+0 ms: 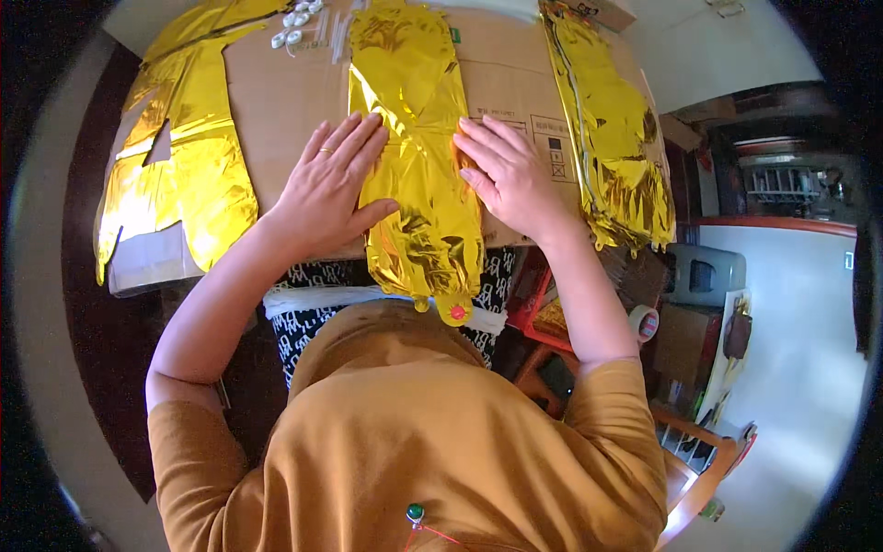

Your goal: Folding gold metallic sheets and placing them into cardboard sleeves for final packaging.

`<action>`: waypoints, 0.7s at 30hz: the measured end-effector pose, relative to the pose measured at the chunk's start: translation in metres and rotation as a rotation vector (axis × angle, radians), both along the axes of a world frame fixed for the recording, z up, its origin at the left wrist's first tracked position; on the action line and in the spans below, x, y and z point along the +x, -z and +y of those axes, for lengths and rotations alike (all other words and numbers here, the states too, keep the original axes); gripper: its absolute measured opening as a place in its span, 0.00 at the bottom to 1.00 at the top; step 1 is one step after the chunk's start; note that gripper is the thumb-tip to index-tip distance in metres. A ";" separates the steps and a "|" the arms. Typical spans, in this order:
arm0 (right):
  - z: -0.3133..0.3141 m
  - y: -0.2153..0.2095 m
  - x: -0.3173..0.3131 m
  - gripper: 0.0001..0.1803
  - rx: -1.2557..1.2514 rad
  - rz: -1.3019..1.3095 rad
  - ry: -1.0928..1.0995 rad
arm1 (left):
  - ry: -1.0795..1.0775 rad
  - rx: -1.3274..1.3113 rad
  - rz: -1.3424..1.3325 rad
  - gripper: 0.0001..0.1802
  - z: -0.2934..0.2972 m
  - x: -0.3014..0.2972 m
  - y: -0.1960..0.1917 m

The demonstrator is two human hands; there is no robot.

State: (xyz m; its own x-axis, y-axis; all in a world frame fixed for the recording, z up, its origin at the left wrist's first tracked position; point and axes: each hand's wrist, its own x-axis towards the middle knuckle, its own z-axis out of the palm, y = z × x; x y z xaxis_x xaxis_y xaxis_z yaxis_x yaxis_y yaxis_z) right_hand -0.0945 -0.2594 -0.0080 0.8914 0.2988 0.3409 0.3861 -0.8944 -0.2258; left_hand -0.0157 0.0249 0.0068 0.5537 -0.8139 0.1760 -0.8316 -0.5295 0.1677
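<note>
A shiny gold foil balloon point(418, 101), flat and creased, lies lengthwise before me on cardboard point(285, 110). Its near end hangs over the edge toward my lap, where a tab carries a small red dot point(458, 314). My left hand point(333, 189) rests flat on the balloon's left edge, fingers stretched and thumb out across the foil. On the opposite edge, my right hand point(510, 179) touches the foil with its fingertips, fingers extended and pointing inward. Neither hand grips anything that shows. Whatever is beneath the palms is hidden.
More gold foil balloons lie flat at the left point(207, 166) and right point(612, 120) of the cardboard. Several small white rolls point(296, 18) sit at the far edge beside clear plastic strips point(339, 39). Below right are a red crate point(529, 324), a tape roll point(645, 323) and a grey plastic stool point(731, 267).
</note>
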 end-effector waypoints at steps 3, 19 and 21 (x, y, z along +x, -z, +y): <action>0.001 -0.002 -0.001 0.22 0.002 -0.006 0.001 | 0.015 -0.026 -0.031 0.46 -0.002 0.000 0.002; -0.001 -0.004 -0.004 0.22 0.034 -0.005 -0.033 | -0.003 -0.056 -0.028 0.48 -0.008 0.000 0.009; 0.001 -0.005 -0.005 0.23 0.035 0.014 -0.026 | 0.016 -0.076 -0.006 0.48 -0.007 0.001 0.010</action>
State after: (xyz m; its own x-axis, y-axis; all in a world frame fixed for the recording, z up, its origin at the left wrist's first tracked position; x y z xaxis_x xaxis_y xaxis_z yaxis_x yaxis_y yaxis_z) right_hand -0.0997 -0.2587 -0.0028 0.8883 0.3098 0.3391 0.4056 -0.8755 -0.2627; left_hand -0.0151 0.0182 -0.0033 0.5399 -0.8066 0.2409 -0.8407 -0.5023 0.2023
